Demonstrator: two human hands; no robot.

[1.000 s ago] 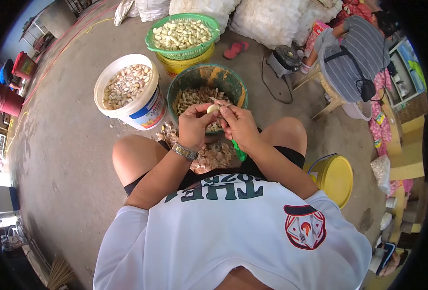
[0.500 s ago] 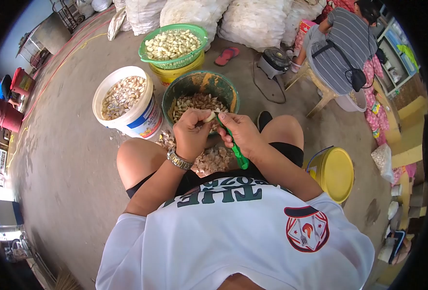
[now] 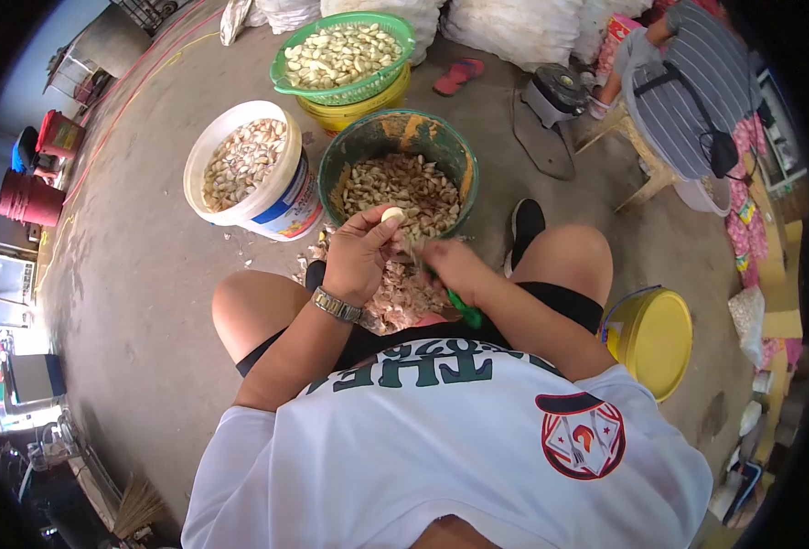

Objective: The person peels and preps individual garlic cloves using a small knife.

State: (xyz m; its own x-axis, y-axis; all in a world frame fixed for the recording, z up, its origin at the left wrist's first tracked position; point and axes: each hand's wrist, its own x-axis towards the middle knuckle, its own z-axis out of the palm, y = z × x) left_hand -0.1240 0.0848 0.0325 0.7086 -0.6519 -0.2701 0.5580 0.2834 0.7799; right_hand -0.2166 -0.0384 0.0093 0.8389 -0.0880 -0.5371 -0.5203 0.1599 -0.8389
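Pinching a pale peeled garlic clove [image 3: 392, 215] at the tips of my left hand [image 3: 360, 256], I keep it raised over the near rim of the dark green plastic tub of unpeeled cloves [image 3: 401, 188], likely so it stays apart from the rest. The left fingers are curled and pressed onto the clove from both sides. My right hand [image 3: 455, 267] sits lower, just beside the left, closed round a small green-handled knife [image 3: 464, 309] whose handle pokes out toward my lap; I cannot see the blade. Under both hands lies a heap of papery garlic skins [image 3: 395, 297] on the concrete floor between my knees, where peelings can drop straight down. Within reach ahead stand a white plastic bucket of cloves [image 3: 247, 165] and a green plastic basket of peeled cloves [image 3: 342, 55] resting on a yellow bucket. A yellow lidded bucket [image 3: 653, 340] stands by my right thigh. Another person in a striped shirt [image 3: 692, 87] sits well apart.
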